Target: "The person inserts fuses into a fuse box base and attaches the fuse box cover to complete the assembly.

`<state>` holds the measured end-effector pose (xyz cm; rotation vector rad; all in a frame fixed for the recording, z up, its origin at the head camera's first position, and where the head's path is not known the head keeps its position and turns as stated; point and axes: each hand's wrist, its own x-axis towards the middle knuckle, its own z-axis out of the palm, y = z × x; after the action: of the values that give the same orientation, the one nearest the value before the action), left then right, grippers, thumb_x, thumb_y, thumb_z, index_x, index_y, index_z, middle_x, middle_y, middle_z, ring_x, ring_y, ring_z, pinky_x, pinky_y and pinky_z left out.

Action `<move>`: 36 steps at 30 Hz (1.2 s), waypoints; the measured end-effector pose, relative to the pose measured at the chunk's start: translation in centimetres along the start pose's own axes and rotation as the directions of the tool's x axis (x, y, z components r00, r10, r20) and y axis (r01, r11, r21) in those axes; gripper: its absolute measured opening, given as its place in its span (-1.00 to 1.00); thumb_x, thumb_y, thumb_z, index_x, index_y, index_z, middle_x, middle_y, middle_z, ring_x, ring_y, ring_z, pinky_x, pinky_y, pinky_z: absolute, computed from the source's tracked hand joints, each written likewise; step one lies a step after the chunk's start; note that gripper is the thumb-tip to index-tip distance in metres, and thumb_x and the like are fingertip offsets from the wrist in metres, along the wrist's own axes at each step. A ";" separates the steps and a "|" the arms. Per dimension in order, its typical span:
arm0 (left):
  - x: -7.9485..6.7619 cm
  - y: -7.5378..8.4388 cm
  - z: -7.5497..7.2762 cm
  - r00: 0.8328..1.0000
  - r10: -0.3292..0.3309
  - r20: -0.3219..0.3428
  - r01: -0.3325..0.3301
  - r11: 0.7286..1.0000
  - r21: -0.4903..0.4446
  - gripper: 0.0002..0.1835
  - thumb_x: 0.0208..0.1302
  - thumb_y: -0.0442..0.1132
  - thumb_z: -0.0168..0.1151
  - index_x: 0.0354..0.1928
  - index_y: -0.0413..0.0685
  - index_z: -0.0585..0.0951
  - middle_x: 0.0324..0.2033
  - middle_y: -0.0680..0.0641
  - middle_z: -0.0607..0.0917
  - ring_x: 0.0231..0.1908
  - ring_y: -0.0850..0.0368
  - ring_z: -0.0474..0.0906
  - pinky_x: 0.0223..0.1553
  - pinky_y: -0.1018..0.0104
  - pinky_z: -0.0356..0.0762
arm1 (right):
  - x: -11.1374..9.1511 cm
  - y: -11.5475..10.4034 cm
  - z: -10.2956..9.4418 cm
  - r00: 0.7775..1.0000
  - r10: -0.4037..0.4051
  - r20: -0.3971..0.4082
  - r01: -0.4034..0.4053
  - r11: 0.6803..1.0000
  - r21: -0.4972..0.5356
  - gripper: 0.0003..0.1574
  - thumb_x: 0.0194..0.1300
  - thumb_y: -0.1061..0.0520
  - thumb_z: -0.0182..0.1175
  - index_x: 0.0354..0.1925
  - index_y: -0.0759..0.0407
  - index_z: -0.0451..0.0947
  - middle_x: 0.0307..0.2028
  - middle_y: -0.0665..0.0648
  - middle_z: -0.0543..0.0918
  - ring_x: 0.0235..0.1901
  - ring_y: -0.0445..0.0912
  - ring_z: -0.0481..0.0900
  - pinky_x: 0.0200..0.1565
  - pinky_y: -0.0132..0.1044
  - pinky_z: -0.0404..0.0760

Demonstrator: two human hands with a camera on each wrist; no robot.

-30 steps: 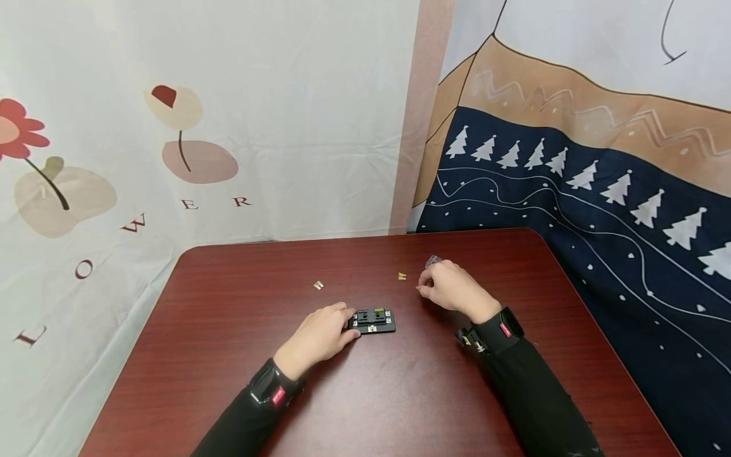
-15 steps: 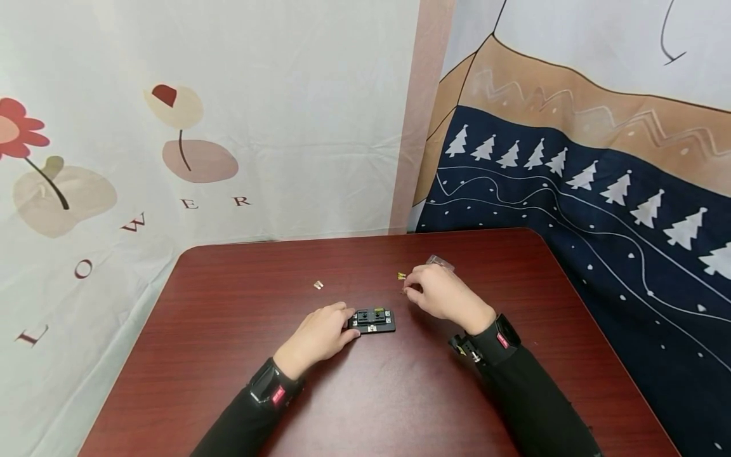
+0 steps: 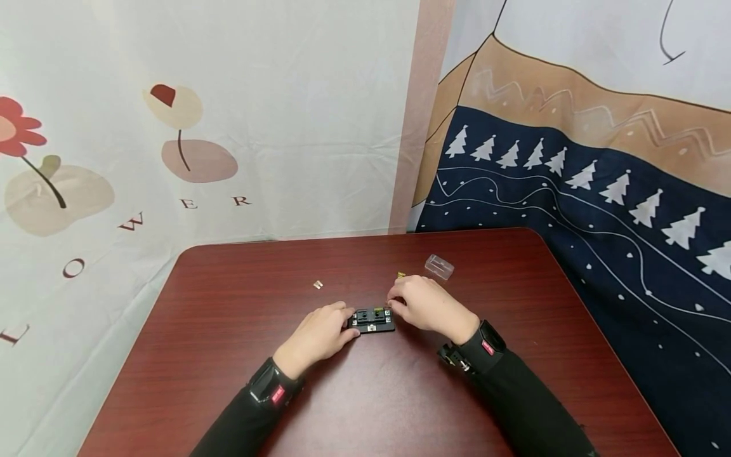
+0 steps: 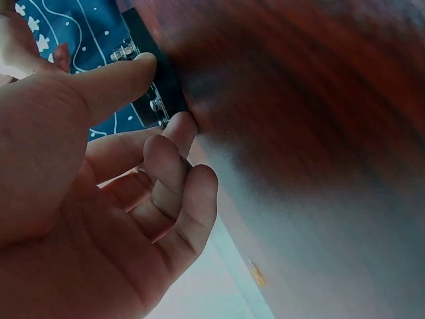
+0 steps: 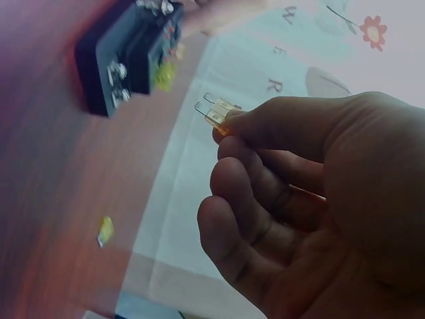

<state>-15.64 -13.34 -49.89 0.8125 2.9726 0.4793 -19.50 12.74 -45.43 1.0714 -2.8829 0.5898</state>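
The left hand [image 3: 315,335] pinches the left end of the black block [image 3: 373,320], which lies on the desk [image 3: 365,393] with wide room to both side edges. Near the block's right edge, the right hand [image 3: 431,306] pinches an amber piece [image 5: 219,117]. A transparent box [image 3: 439,267] lies farther back.

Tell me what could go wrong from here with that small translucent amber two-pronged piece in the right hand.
The amber piece might slip: the right hand pinches it between fingertips. Its thin exposed prongs could bend if pushed askew. The black rectangular block may shift, since the left hand holds it at one end.
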 end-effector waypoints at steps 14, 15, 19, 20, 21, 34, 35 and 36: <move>0.0 -0.1 0.0 1.000 0.008 0.006 -0.008 1.000 0.018 -0.56 0.33 0.05 0.42 0.12 -0.07 0.74 -0.27 0.04 0.50 -0.44 0.13 0.47 -0.37 0.09 0.58 | 0.2 -0.9 2.1 0.996 -0.075 0.037 0.077 0.996 -0.038 -0.87 0.39 0.11 0.34 -0.22 -0.01 0.83 -0.36 -0.11 0.64 -0.36 -0.21 0.61 -0.28 -0.17 0.68; 0.0 -0.1 0.0 1.000 0.008 0.007 -0.008 1.000 0.018 -0.55 0.34 0.04 0.42 0.13 -0.07 0.74 -0.25 0.03 0.50 -0.43 0.13 0.48 -0.37 0.09 0.58 | 0.2 -1.0 2.2 0.996 -0.078 0.039 0.080 0.996 -0.042 -0.88 0.39 0.11 0.34 -0.23 -0.01 0.83 -0.37 -0.11 0.63 -0.38 -0.22 0.59 -0.30 -0.18 0.67; 0.0 -0.1 0.1 1.000 0.008 0.001 -0.008 1.000 0.016 -0.54 0.33 0.04 0.43 0.13 -0.08 0.74 -0.20 0.02 0.54 -0.39 0.12 0.52 -0.34 0.07 0.61 | 0.3 -1.0 2.6 0.996 -0.085 0.042 0.087 0.994 -0.063 -0.88 0.40 0.11 0.33 -0.28 -0.02 0.80 -0.41 -0.12 0.58 -0.44 -0.23 0.52 -0.36 -0.23 0.61; 0.1 -0.1 0.1 1.000 0.007 0.002 -0.007 1.000 0.018 -0.54 0.33 0.05 0.43 0.13 -0.08 0.74 -0.20 0.02 0.54 -0.39 0.11 0.52 -0.33 0.07 0.61 | 0.3 -1.0 2.6 0.996 -0.084 0.043 0.087 0.994 -0.068 -0.88 0.40 0.11 0.32 -0.29 -0.02 0.79 -0.42 -0.12 0.57 -0.45 -0.24 0.50 -0.36 -0.24 0.60; 0.1 -0.1 0.1 1.000 0.006 0.002 -0.006 1.000 0.021 -0.54 0.34 0.05 0.42 0.14 -0.07 0.74 -0.19 0.02 0.54 -0.38 0.11 0.53 -0.33 0.07 0.62 | 0.3 -1.0 2.7 0.996 -0.084 0.043 0.087 0.994 -0.072 -0.87 0.40 0.10 0.32 -0.29 -0.02 0.79 -0.42 -0.13 0.57 -0.45 -0.24 0.50 -0.37 -0.25 0.59; -0.1 0.0 0.1 1.000 -0.001 0.002 0.000 1.000 0.022 -0.54 0.34 0.03 0.42 0.15 -0.08 0.74 -0.17 0.01 0.55 -0.37 0.12 0.54 -0.32 0.07 0.62 | 0.3 -1.3 3.0 0.995 -0.087 0.055 0.091 0.993 -0.077 -0.88 0.39 0.12 0.33 -0.29 0.00 0.80 -0.39 -0.12 0.59 -0.42 -0.24 0.53 -0.34 -0.24 0.64; -0.1 0.0 0.1 1.000 -0.001 0.002 0.001 1.000 0.022 -0.54 0.34 0.03 0.42 0.16 -0.08 0.74 -0.17 0.01 0.56 -0.37 0.12 0.54 -0.32 0.07 0.62 | 0.3 -1.3 3.0 0.995 -0.085 0.057 0.090 0.993 -0.077 -0.88 0.39 0.12 0.33 -0.29 0.00 0.80 -0.40 -0.12 0.58 -0.43 -0.24 0.52 -0.35 -0.25 0.63; -0.1 0.0 0.1 1.000 -0.001 0.002 0.001 1.000 0.021 -0.54 0.34 0.03 0.43 0.16 -0.08 0.74 -0.17 0.01 0.56 -0.37 0.12 0.54 -0.32 0.07 0.62 | 0.3 -1.3 3.1 0.995 -0.083 0.058 0.087 0.993 -0.079 -0.88 0.40 0.11 0.33 -0.29 0.00 0.80 -0.40 -0.12 0.57 -0.44 -0.24 0.51 -0.35 -0.26 0.61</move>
<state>-15.56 -13.31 -49.98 0.8121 2.9814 0.4475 -18.59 10.58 -47.83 1.2102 -2.8617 0.4416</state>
